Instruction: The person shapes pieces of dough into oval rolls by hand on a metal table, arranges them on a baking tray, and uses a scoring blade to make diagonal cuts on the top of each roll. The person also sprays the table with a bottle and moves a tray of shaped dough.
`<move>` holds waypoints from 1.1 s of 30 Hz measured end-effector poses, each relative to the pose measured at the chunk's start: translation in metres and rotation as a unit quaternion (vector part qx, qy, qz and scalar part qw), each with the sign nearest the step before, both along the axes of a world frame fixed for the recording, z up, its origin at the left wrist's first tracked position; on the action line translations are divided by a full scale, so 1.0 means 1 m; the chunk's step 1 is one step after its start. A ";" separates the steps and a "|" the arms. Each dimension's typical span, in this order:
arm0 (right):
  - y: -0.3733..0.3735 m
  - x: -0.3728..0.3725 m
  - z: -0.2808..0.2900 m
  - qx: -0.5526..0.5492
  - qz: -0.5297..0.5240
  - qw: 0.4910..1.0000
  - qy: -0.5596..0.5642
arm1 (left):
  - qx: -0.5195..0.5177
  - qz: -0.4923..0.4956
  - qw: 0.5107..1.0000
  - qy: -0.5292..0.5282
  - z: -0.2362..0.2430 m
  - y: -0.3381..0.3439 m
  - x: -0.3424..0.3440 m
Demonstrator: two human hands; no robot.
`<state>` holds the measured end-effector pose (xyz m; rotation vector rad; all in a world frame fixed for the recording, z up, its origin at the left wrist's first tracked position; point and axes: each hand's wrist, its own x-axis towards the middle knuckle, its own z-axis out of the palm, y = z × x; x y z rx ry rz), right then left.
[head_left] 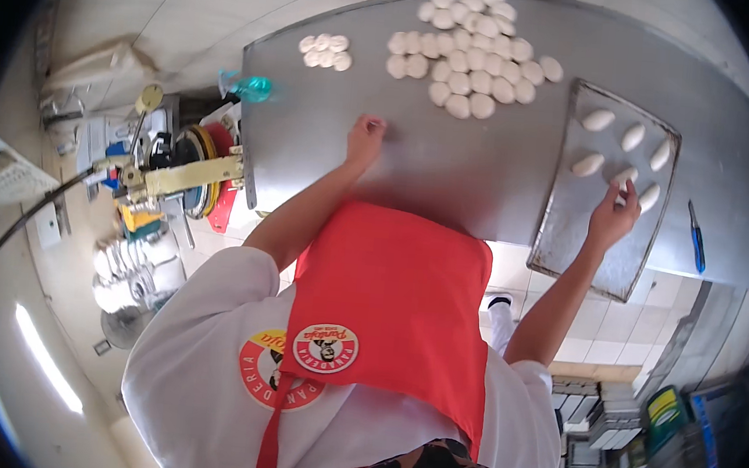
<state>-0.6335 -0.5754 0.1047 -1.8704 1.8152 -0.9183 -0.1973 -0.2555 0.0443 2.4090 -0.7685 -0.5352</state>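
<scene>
My right hand (pixel 615 218) reaches over the metal baking tray (pixel 580 219), its fingers closed around an oval dough piece (pixel 626 175) in the lower row. Other oval dough pieces lie spaced apart on that tray, one of them (pixel 587 165) to the left of my hand. Over the bare middle of the steel table (pixel 311 141) is my left hand (pixel 366 142), its fingers curled in. A small pinkish spot shows at its fingertips, but whether anything is held there I cannot make out.
Many round dough balls (pixel 480 62) cluster at the table's far middle, with a smaller group (pixel 325 51) to their left. A blue-handled knife (pixel 697 240) lies right of the tray. A teal bottle (pixel 252 89) and a scale-like device (pixel 194 176) stand at the left edge.
</scene>
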 end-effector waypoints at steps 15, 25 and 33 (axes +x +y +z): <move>0.356 0.137 0.052 0.103 0.040 0.994 -0.018 | -0.141 0.263 0.948 0.112 -0.048 -0.014 0.314; 0.446 0.321 0.022 0.269 0.191 0.911 -0.248 | -0.298 -0.351 0.888 -0.010 0.034 0.153 0.147; 0.443 0.373 0.019 0.111 0.274 0.955 0.024 | -0.307 -0.288 0.904 -0.073 0.054 0.222 0.159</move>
